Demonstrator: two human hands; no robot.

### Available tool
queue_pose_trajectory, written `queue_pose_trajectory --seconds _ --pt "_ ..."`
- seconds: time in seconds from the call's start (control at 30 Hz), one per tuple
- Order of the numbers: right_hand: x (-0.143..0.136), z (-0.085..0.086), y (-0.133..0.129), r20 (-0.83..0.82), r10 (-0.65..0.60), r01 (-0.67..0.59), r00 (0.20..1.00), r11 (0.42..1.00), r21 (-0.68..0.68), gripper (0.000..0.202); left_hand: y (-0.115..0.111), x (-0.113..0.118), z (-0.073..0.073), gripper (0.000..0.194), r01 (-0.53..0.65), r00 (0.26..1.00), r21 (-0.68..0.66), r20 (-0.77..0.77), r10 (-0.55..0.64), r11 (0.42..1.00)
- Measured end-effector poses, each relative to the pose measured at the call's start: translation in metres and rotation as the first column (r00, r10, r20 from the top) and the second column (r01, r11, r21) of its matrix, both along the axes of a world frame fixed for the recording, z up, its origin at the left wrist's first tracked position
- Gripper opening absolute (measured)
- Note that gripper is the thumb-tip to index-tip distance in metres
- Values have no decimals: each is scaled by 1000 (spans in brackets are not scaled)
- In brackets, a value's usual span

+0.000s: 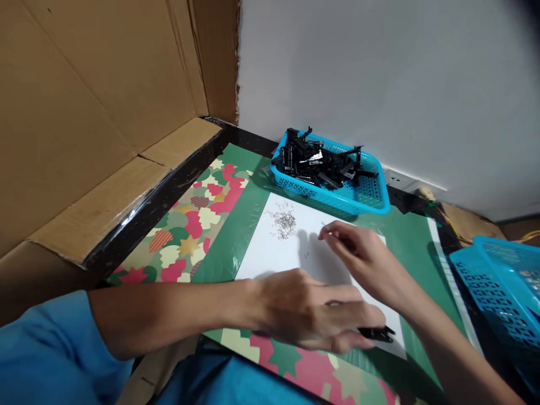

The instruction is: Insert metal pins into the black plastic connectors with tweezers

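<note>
My left hand (316, 312) lies low over the near edge of a white sheet (270, 253) and holds a small black clip part (377, 333) that sticks out past its fingers. My right hand (363, 259) hovers over the middle of the sheet with fingertips pinched together; I cannot see anything between them. A little pile of tiny metal springs (285, 222) lies on the sheet's far left corner, apart from both hands. Behind the sheet stands a blue basket (371, 194) heaped with black clip parts (316, 160).
A green mat with coloured leaf shapes (189, 230) covers the table. A cardboard box wall (84, 112) rises at the left and a grey wall at the back. A second blue basket (502, 281) stands at the right edge, with cables (451, 225) behind it.
</note>
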State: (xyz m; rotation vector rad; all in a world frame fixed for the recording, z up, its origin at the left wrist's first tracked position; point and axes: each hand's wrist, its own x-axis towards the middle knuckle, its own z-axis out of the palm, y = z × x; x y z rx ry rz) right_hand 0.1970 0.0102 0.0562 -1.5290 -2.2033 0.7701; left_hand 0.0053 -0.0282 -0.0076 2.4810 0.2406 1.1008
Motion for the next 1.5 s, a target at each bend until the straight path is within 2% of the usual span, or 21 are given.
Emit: queue_pose_trajectory --seconds 0.07,0.2,0.33,0.5,0.77,0.87,0.93,1.03,1.13,1.23,1.3,1.37,1.5 --pt "-14 -5 8 80 27 -24 996 999 -40 27 -2 1 -3 26 39 999 74 -4 -38 996" --pt "-34 -18 18 96 -34 39 995 998 -58 26 1 2 -2 27 66 996 158 -77 -55 985" --pt "-42 -25 23 81 -81 86 993 994 -63 26 2 3 -1 30 62 993 170 -105 -44 984" --pt "-38 -28 29 111 -15 20 994 999 -45 22 -1 4 -2 32 43 998 155 -55 -35 987" --pt "-24 -25 28 143 78 -62 987 991 -116 21 0 3 5 25 37 999 54 11 -37 998" --pt "-19 -15 23 116 77 -62 990 990 -127 22 -3 4 6 23 41 999 -19 29 -41 999" --pt "-13 -6 18 89 59 -48 994 993 -112 25 -5 3 9 24 -8 1000 -132 5 9 991" --pt "3 10 10 46 6 -2 999 996 -87 35 -5 0 16 27 -103 994 -348 -67 85 932" --pt "24 22 -1 23 -46 48 999 995 -86 41 -1 -3 23 27 -153 988 -548 -98 118 823" --pt "37 26 -13 29 -80 83 996 992 -92 42 6 -5 25 23 -203 978 -688 -115 172 697" --pt "40 24 -21 6 -78 78 997 989 -122 40 12 -5 25 24 -221 972 -734 -113 207 641" --pt "37 20 -29 -53 -60 50 997 983 -176 37 15 -4 25 31 -221 970 -744 -105 217 630" --pt "28 9 -40 -169 -63 18 984 967 -256 35 16 -3 24 33 -227 972 -729 -127 198 645"
